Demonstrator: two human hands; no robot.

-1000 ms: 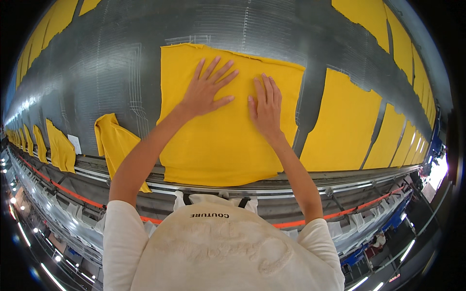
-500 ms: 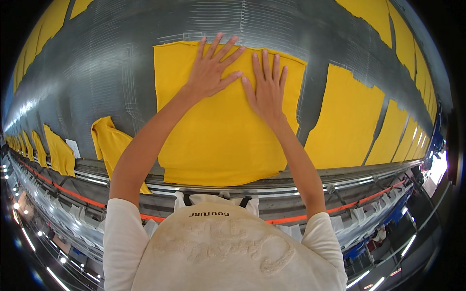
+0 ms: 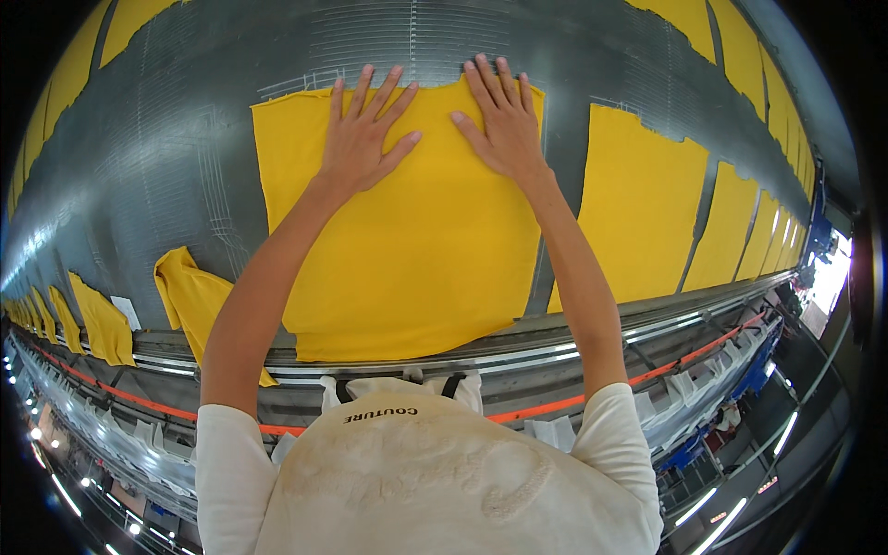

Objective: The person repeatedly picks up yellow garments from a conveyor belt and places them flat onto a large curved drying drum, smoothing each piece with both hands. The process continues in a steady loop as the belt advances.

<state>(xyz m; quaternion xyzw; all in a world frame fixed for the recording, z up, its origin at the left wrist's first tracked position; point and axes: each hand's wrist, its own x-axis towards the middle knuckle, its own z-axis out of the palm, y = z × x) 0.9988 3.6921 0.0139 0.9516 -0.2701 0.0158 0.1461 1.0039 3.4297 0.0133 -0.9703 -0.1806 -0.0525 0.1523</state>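
Note:
A yellow fabric panel (image 3: pixel 416 250) lies spread on the dark grey table (image 3: pixel 250 65), its near edge reaching the metal rail. Flat near the panel's far left edge rests my left hand (image 3: pixel 361 139), fingers spread and their tips at or just past the edge. My right hand (image 3: pixel 504 120) lies flat by the far right corner, with its fingers stretched out and thumb apart. Neither hand grips anything. Between the hands the far edge dips in a shallow curve.
More yellow panels lie to the right (image 3: pixel 643 203) and along the far side. On the left, a crumpled yellow piece (image 3: pixel 190 291) hangs over the near edge, beside a small white paper (image 3: pixel 125 313). Metal rails (image 3: pixel 555 353) and an orange bar (image 3: pixel 518 413) run along the front.
My right hand has slid outward to the panel's far right corner, widening the gap between my hands. The far right edge looks straighter. The view has shifted and turned slightly.

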